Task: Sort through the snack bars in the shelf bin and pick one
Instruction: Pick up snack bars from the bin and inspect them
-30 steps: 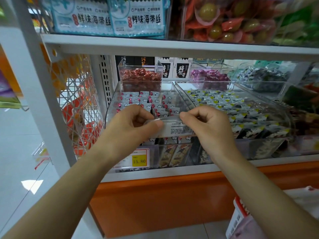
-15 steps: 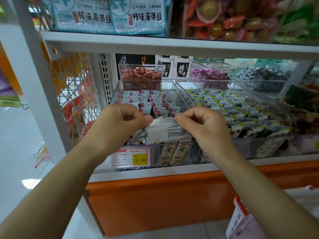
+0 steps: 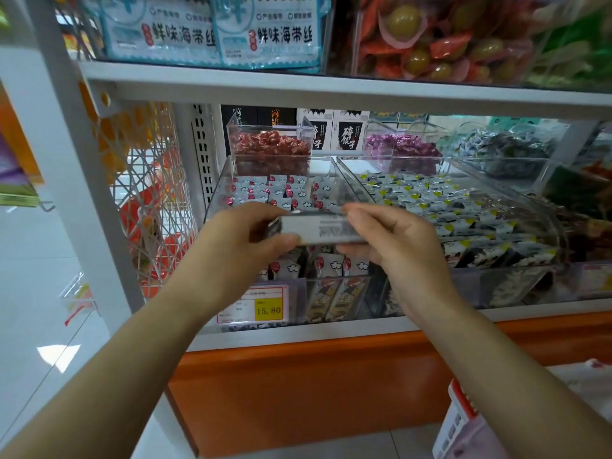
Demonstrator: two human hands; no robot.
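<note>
A white snack bar [image 3: 319, 230] with small printed text on its back lies level between both hands, just above the front of a clear shelf bin [image 3: 218, 193]. My left hand [image 3: 231, 250] pinches its left end and my right hand [image 3: 397, 246] pinches its right end. The bin below holds several more white bars with red dots and cloud marks [image 3: 284, 193], standing in rows; the hands hide the front rows.
A yellow price tag reading 15.80 [image 3: 267, 309] is fixed to the bin's front. A second clear bin of yellow-marked packets [image 3: 430, 207] stands to the right. Small tubs of red sweets [image 3: 270, 147] and purple sweets [image 3: 400, 149] sit behind. An upper shelf edge [image 3: 331, 91] hangs close overhead.
Both hands have turned the bar from a slanted hold to level and lifted it slightly, so its narrow printed side now faces me. The view has shifted a little.
</note>
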